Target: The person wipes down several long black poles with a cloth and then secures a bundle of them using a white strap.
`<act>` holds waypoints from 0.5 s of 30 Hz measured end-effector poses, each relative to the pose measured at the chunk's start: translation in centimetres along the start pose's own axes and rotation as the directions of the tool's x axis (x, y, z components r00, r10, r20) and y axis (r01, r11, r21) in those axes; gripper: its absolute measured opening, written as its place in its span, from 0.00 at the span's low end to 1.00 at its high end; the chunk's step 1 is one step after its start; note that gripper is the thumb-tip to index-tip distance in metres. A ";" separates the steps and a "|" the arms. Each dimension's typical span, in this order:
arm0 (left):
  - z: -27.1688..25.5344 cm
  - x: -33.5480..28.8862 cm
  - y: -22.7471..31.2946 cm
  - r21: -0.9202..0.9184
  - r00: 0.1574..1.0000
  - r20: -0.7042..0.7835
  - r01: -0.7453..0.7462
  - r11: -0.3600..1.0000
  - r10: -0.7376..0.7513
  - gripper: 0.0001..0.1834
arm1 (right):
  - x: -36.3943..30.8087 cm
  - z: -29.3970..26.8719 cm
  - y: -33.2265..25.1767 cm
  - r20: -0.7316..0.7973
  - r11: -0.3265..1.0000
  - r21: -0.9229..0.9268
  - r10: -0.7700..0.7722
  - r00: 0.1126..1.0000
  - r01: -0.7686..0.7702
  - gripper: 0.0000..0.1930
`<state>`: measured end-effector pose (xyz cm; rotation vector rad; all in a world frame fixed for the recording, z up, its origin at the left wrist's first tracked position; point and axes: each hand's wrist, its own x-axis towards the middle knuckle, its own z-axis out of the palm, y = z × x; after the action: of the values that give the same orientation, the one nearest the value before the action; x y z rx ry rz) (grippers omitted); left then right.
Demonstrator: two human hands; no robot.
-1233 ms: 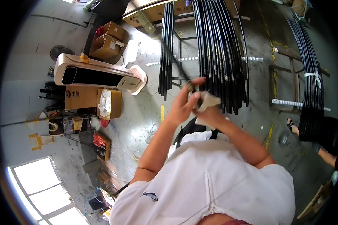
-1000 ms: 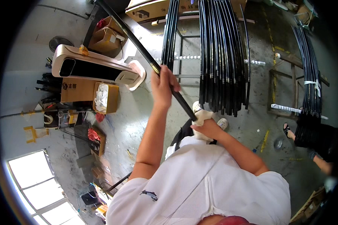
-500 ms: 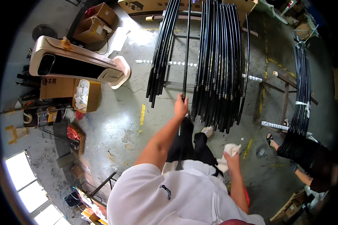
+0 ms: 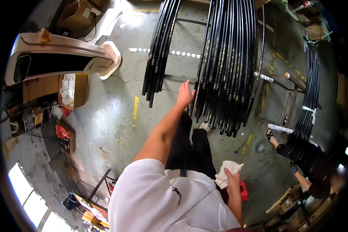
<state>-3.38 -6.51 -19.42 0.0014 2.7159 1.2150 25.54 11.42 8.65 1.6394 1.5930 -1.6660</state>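
My left hand [image 4: 186, 95] is open, its fingers stretched out beside the left edge of a wide row of long black rods [image 4: 224, 77]. The thumb side lies close to the nearest rod; whether it touches is hard to tell. These rods lie side by side on a low rack, their near ends uneven. A smaller group of black rods [image 4: 158, 58] lies to the left, across a gap. Down by my right hip, my right hand [image 4: 233, 181] is closed on a bunched white cloth [image 4: 223, 174].
A tall pale-and-black appliance [image 4: 62, 60] stands at the left, with a cardboard box [image 4: 79, 91] of white material beside it. On the right, a person in dark clothing [image 4: 313, 166] is near a tied bundle of rods [image 4: 309, 92]. A red stool [image 4: 243, 190] is by my right arm.
The single rod my left hand held in the gap now lies at the left edge of the wide row, and the hand has let go. My right hand still holds the cloth.
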 end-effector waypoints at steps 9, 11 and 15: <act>-13.7 1.5 -8.1 0.230 0.793 -0.605 0.256 0.939 -0.068 0.17 | 0.5 3.5 -3.8 0.073 0.989 0.008 -0.149 0.986 0.149 0.22; -14.7 0.9 -13.1 0.120 0.803 -0.476 0.463 0.878 -0.359 0.20 | 0.8 3.8 -4.0 0.088 0.985 -0.023 -0.166 0.982 0.169 0.23; -15.4 0.3 -19.1 -0.013 0.751 -0.101 0.654 0.756 -0.652 0.28 | 0.8 4.7 -5.1 0.077 0.985 -0.096 -0.133 0.988 0.140 0.24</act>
<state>-4.78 -30.68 -23.53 -0.9534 2.4378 0.9674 18.83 9.57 9.06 1.4348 1.7599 -1.6589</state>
